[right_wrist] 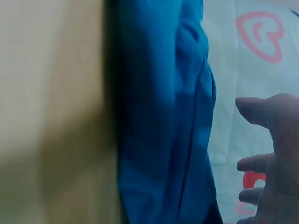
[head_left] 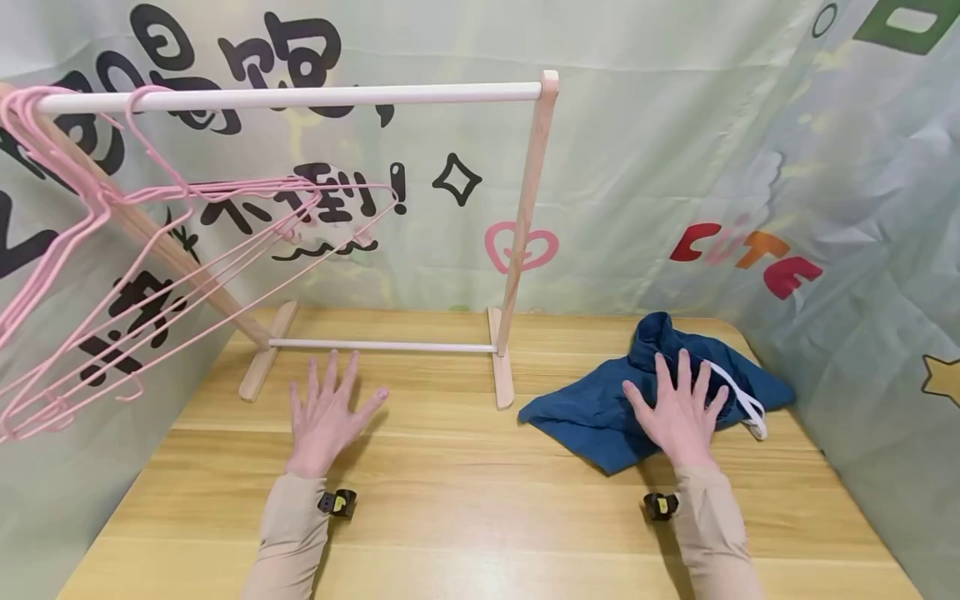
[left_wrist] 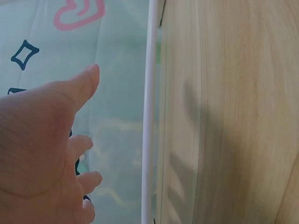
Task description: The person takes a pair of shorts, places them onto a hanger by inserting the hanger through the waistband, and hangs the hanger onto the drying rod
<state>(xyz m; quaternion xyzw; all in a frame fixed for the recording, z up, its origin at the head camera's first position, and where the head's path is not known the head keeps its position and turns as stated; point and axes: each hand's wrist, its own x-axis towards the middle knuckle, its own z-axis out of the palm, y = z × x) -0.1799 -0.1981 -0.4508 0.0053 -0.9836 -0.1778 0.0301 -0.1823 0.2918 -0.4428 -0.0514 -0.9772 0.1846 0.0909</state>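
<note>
My left hand (head_left: 324, 421), fingers spread and holding nothing, hovers above the table in front of the rack's lower bar (head_left: 382, 345). In the left wrist view its thumb and fingertips stand apart from that white bar. On the right, my right hand (head_left: 681, 412) is over a crumpled dark blue garment (head_left: 592, 408) with its fingers spread. The right wrist view shows a gap between the fingers and the blue cloth (right_wrist: 163, 116). A white drawstring (head_left: 738, 392) trails from the garment beside the right hand, which partly covers the cloth.
A wooden rack (head_left: 525, 208) with a white top rail (head_left: 300, 97) stands at the back left. Several pink hangers (head_left: 187, 193) hang at the rail's left end, jutting toward the front. Printed fabric walls (head_left: 615, 167) enclose the wooden table (head_left: 465, 500).
</note>
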